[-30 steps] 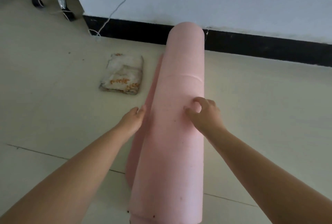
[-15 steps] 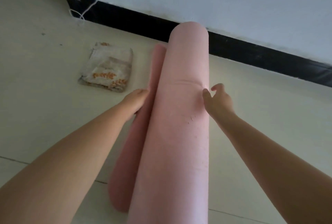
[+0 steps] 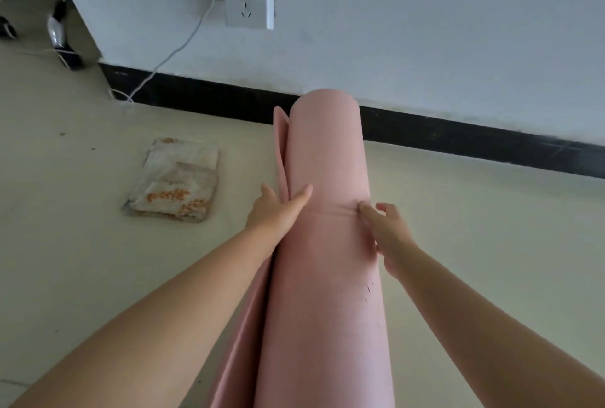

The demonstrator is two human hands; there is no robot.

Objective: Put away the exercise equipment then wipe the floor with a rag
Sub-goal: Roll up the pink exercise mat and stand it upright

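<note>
Rolled pink yoga mat (image 3: 327, 244), the largest item, runs from 6 o'clock up to the frame centre, its far end pointing at the baseboard; its loose outer flap (image 3: 281, 149) stands off the roll along the 9 o'clock side, so the roll is judged not yet closed. Left hand (image 3: 278, 211), just left of centre, presses straight fingers against the roll with the flap between thumb and fingers, apparently to draw the flap in. Right hand (image 3: 386, 231), just right of centre, grips the opposite side with curled fingers; a crease crosses the mat between the two hands, suggesting a squeeze that keeps the roll tight. Pale tiled floor (image 3: 474, 244) fills the lower frame. White wall (image 3: 425, 31) with black baseboard (image 3: 458, 132) spans 10 to 3 o'clock. Folded rag (image 3: 176, 178), white with orange print, lies flat on the floor at 9 o'clock, near the mat but apart from it, presumably waiting for the wiping step. Wall socket (image 3: 250, 5) with plugged charger and white cable (image 3: 170, 54) sits at 11 o'clock.
</note>
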